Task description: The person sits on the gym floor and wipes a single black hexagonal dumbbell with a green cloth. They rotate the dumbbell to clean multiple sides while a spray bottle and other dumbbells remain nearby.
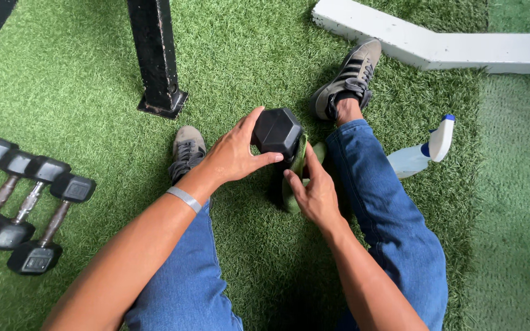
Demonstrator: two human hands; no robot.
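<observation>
A black hexagonal dumbbell [276, 130] stands on end on the green artificial turf between my feet. My left hand [235, 152] grips its upper head from the left, thumb along the near side. My right hand [315, 189] presses a green cloth [300, 164] against the dumbbell's right side, fingers wrapped in the cloth. The lower part of the dumbbell is hidden behind my hands and the cloth. A grey band sits on my left wrist.
Several black hex dumbbells [19, 202] lie in a row at the left. A black metal post [156, 58] with a base plate stands behind. A white spray bottle with a blue nozzle [423, 150] lies right of my leg. A white beam [437, 43] crosses the top right.
</observation>
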